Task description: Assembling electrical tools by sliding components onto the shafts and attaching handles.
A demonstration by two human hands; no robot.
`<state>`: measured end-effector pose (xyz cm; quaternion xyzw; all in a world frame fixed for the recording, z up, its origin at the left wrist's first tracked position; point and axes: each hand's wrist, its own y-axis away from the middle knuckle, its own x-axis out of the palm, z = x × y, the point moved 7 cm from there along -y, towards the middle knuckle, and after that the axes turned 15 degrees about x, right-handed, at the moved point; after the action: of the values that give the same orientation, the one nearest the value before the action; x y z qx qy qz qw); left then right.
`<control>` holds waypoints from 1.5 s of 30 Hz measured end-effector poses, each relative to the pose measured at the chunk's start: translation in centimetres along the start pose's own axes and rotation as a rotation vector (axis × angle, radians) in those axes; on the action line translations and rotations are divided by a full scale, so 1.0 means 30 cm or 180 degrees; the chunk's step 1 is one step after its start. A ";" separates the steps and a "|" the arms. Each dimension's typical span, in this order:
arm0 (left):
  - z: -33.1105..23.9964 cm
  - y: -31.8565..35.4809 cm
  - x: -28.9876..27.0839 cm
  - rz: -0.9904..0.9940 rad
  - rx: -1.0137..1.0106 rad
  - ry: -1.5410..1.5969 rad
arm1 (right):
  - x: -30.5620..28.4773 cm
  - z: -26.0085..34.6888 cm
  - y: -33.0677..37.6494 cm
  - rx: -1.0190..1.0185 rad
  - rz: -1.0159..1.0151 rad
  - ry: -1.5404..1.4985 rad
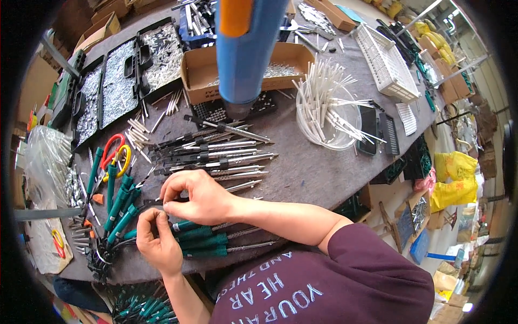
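My right hand reaches in from the right, its thumb and fingers pinched together. Just below it, my left hand is closed too, thumb against fingertips. What each holds is too small and hidden to name. The hands nearly meet above dark cords and green-handled soldering irons. Several of these soldering irons lie beside and under my hands, metal shafts pointing right. Other green handles stand bunched to the left. Beyond my right hand lies a row of metal soldering iron shafts with black ends.
A blue post rises at the back middle. Behind it sits a cardboard box. Black cases of small parts stand back left, near scissors. At right are a clear tub of white rods and a white basket.
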<state>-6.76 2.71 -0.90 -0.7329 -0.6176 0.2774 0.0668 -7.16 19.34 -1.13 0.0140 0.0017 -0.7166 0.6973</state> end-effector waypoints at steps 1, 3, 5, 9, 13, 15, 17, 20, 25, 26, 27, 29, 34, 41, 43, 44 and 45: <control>-0.004 -0.003 0.000 0.0026 -0.0004 -0.0029 | -0.003 -0.005 -0.003 0.0100 0.0021 -0.0016; -0.010 -0.009 0.006 0.0078 0.0071 -0.0097 | -0.007 -0.022 -0.006 0.0384 0.0038 -0.0167; -0.007 0.002 -0.002 0.0071 -0.0016 -0.0058 | 0.006 -0.024 -0.011 0.0285 0.0193 -0.0065; -0.012 -0.007 0.040 0.0288 0.0124 -0.0031 | -0.064 -0.013 -0.017 0.0510 0.0080 -0.0111; -0.003 -0.026 0.021 0.0217 -0.0087 0.0255 | -0.052 -0.015 -0.013 0.0802 0.0418 0.0128; -0.003 -0.029 0.012 0.0265 -0.0123 0.0347 | -0.049 0.005 -0.008 0.0627 0.0550 0.0458; -0.006 -0.030 -0.001 0.0391 -0.0244 0.0379 | -0.043 -0.014 -0.011 0.0663 0.0634 0.0555; 0.001 -0.034 0.001 0.0571 -0.0378 0.0607 | -0.044 -0.028 -0.008 0.0829 0.0670 0.0455; 0.025 -0.045 -0.002 0.0824 -0.0781 0.0638 | -0.038 -0.006 0.001 0.0703 0.0592 0.0661; 0.026 -0.046 0.000 0.0919 -0.0849 0.0556 | -0.039 -0.002 0.003 0.0645 0.0557 0.0717; 0.022 -0.051 0.000 0.0928 -0.0852 0.0557 | -0.040 -0.003 0.004 0.0651 0.0551 0.0714; 0.026 -0.049 0.009 0.1007 -0.1063 0.0655 | -0.044 -0.004 0.006 0.0628 0.0525 0.0712; 0.024 -0.053 0.010 0.1032 -0.0780 0.0595 | -0.037 0.019 0.010 0.0620 0.0597 0.0762; 0.023 -0.055 0.011 0.0915 -0.0988 0.0777 | -0.037 0.019 0.011 0.0353 0.0497 0.0734; 0.022 -0.056 0.014 0.0965 -0.1025 0.0768 | -0.039 0.016 0.012 0.0400 0.0500 0.0722; 0.022 -0.055 0.017 0.1012 -0.1060 0.0758 | -0.040 0.014 0.012 0.0445 0.0506 0.0712; 0.019 -0.055 0.016 0.1016 -0.1062 0.0756 | -0.040 0.017 0.012 0.0446 0.0504 0.0708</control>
<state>-8.44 3.40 -0.81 -0.8494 -0.5192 0.0907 -0.0275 -6.78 20.52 -0.60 0.1420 0.0277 -0.6518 0.7445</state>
